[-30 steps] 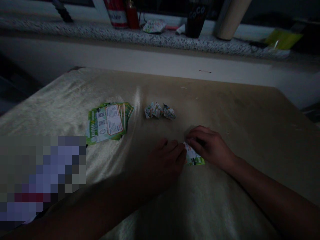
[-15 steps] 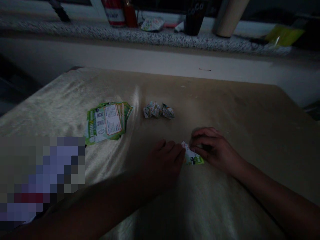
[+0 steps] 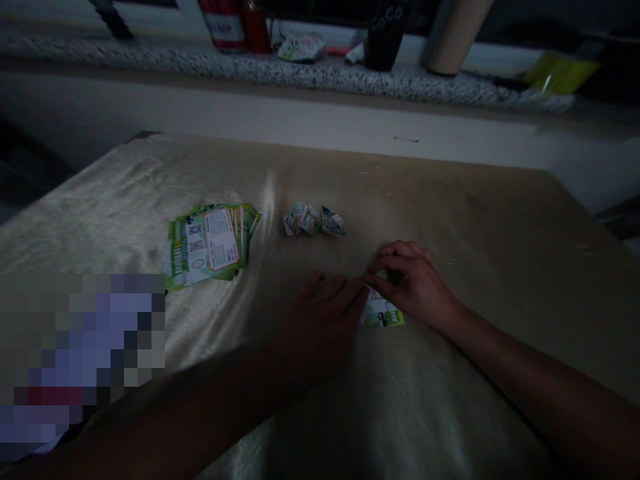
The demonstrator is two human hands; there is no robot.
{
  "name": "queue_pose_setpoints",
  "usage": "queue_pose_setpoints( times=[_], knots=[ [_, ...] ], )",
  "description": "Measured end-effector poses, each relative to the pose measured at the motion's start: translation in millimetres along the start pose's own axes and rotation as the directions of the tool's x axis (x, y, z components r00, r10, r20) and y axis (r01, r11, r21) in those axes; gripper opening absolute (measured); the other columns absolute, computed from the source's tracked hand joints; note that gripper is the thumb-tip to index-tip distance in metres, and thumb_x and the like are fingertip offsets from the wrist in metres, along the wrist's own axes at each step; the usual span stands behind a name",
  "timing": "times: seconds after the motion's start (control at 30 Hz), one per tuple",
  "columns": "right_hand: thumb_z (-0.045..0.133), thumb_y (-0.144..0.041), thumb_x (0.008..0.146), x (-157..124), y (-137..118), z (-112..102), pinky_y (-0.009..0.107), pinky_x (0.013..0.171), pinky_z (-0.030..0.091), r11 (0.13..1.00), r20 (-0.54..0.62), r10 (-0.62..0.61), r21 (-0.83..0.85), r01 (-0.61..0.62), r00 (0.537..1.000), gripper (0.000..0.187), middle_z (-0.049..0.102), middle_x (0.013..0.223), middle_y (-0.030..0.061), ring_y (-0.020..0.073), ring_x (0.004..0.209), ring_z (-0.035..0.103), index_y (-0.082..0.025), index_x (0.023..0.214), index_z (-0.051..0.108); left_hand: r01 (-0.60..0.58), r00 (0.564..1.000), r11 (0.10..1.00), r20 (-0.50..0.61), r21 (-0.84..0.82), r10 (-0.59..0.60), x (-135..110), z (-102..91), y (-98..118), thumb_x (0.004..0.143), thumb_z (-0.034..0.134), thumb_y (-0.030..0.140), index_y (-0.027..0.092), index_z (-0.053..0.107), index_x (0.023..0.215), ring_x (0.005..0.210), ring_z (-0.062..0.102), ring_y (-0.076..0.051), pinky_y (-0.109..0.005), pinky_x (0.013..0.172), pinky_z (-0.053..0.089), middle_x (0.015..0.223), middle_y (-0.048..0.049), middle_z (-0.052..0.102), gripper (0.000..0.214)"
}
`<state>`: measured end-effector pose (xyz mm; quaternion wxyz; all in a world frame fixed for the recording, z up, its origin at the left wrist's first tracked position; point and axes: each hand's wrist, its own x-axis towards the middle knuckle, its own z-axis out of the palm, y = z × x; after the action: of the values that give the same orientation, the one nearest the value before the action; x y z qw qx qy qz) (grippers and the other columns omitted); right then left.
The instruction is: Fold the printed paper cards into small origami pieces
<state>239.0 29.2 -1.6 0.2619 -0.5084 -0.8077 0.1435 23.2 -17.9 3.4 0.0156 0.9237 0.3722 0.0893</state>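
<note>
A small green-and-white printed paper leaflet [image 3: 383, 312] lies on the cloth-covered table between my hands; part of it is covered by fingers. My right hand [image 3: 407, 273] pinches its top edge, with thumb and index finger together near the upper left corner. At the left side of the leaflet my left hand [image 3: 327, 317] holds the edge, its index fingertip meeting the right fingertips. My left thumb is hidden and the hand is in deep shadow. Beyond the hands sit small folded paper pieces [image 3: 307, 219], made from similar print.
To the left lies a fanned stack of green leaflets [image 3: 210, 243]. A pixelated patch [image 3: 100, 347] hides something at the lower left. On the speckled windowsill [image 3: 320, 70] stand a dark cup [image 3: 384, 40], a red-and-white container [image 3: 223, 27], a tan cylinder [image 3: 457, 37] and a yellow packet [image 3: 563, 72].
My right hand has moved left and slightly away from me along the leaflet to its upper left corner. My left fingers have spread a little. The view has shifted slightly.
</note>
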Motion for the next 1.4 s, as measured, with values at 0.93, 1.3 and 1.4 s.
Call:
queue_pose_setpoints(
  times=[0.93, 1.3, 1.4],
  knots=[
    [0.080, -0.022, 0.082, -21, 17, -12, 0.051, 0.099, 0.047, 0.986, 0.037, -0.006, 0.165, 0.000, 0.999, 0.006, 0.068, 0.115, 0.0077, 0.0284, 0.115, 0.064, -0.027, 0.082, 0.076, -0.050, 0.999, 0.982, -0.016, -0.180, 0.048, -4, 4.5, -12, 0.093, 0.055, 0.012, 0.026, 0.063, 0.133, 0.121, 0.054, -0.030, -0.052, 0.103, 0.038, 0.138, -0.0083, 0.062, 0.043],
    [0.073, -0.028, 0.090, -23, 19, -18, 0.048, 0.100, 0.045, 0.990, 0.034, -0.060, 0.128, 0.056, 0.998, 0.004, 0.070, 0.111, 0.0060, 0.0257, 0.110, 0.065, -0.027, 0.093, 0.076, 0.042, 0.990, 0.917, -0.104, -0.397, -0.090, 2, 7.4, -18, 0.095, 0.063, 0.026, 0.020, 0.067, 0.123, 0.114, 0.057, -0.024, -0.042, 0.103, 0.040, 0.122, -0.0054, 0.070, 0.028],
    [0.077, -0.031, 0.086, -25, 13, -25, 0.049, 0.103, 0.042, 0.991, 0.113, -0.092, 0.106, 0.080, 0.989, 0.005, 0.068, 0.114, 0.0069, 0.0281, 0.117, 0.062, -0.026, 0.088, 0.076, 0.087, 0.984, 0.901, -0.104, -0.425, -0.144, 4, 7.8, -20, 0.091, 0.069, 0.025, 0.020, 0.069, 0.117, 0.114, 0.058, -0.023, -0.041, 0.103, 0.040, 0.122, -0.0047, 0.069, 0.027]
  ],
)
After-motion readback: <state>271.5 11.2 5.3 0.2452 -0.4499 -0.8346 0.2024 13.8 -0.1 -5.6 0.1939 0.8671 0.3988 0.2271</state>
